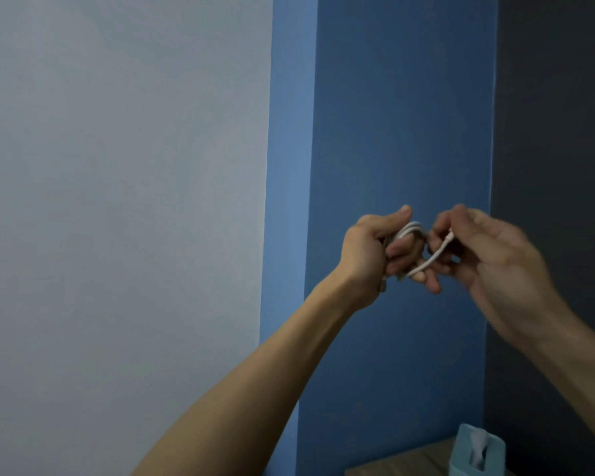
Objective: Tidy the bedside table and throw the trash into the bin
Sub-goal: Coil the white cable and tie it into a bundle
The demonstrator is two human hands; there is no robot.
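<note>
The white cable (413, 230) looks light, limp and springy, so I judge the loops will slip apart unless gripped across the bundle (not by one strand). Thin and smooth, it is wound round the curled fingers of the left hand (371, 252); the right hand (505, 266) fingers pinch its free end just beside them

A domestic room, seemingly a bedroom corner. Plain painted walls fill the frame: a pale grey wall (117, 201) on the left, a blue panel (392, 97) in the centre and a dark wall (557, 97) on the right. At the lower right, a wooden tabletop (409, 465) holds a light blue tissue box (464, 455).
</note>
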